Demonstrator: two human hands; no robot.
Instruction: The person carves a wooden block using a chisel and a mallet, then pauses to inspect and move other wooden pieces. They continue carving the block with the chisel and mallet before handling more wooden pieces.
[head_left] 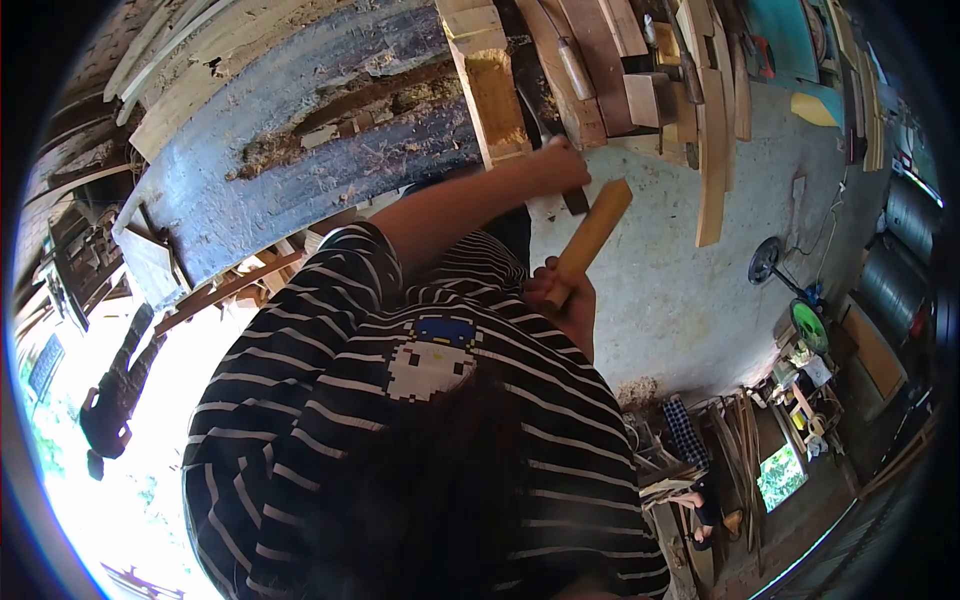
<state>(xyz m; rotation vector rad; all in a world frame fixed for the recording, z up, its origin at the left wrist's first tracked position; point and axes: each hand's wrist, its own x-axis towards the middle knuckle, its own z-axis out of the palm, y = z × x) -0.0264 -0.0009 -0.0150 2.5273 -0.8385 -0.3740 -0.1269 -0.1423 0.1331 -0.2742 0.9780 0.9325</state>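
Fingers of the right hand (562,290) grip a raised wooden mallet (592,238); left hand (560,165) steadies a dark chisel (574,199) by the beam (490,90)

Two hands show: the left hand (560,165) at one o'clock, closed on a dark tool (575,200), and the right hand (565,295) near centre, gripping one wooden mallet (592,240). One green-disc machine (808,325) stands at three o'clock. The planks at twelve o'clock are too many to count.

right hand (568,300) gripping a wooden mallet (592,238), left hand (560,165) wrapped round a dark chisel (574,200) against a wooden block (492,95) on a blue-grey curved plank (300,150).
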